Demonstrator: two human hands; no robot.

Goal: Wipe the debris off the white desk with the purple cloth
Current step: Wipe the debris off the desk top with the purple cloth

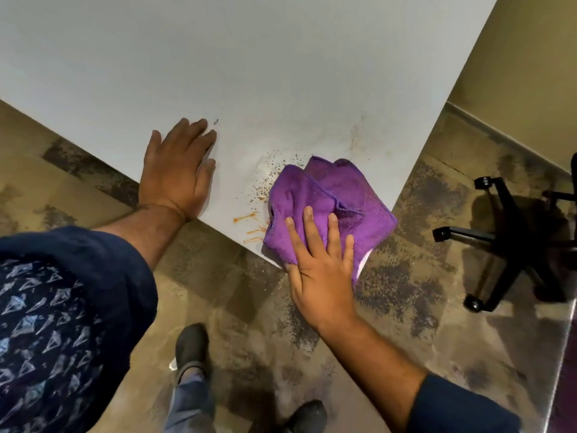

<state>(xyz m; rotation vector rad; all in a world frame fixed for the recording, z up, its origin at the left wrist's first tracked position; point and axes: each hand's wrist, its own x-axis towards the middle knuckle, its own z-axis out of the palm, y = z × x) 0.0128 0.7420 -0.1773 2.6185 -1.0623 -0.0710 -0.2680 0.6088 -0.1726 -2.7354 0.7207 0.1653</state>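
**Cloth down at the desk corner, crumbs beside it**

Fingers of the right hand lie straight and slightly spread, pressing flat on the purple cloth; from my seat I see no curl or pinch, only the palm hanging past the desk edge. That cloth sits bunched at the corner of the white desk, about 5 o'clock on the desktop, with one flap drooping over the edge. Dark specks of debris are scattered at 10 o'clock from the cloth, just beside it, and thin orange streaks lie at 9 o'clock, touching its hem (whether they are wet I cannot tell). My left hand rests flat on the desk at 9 o'clock from the cloth, well apart from it, fingers straight and close together, holding nothing. Off the desk at 3 o'clock stands a black chair base on mottled carpet.
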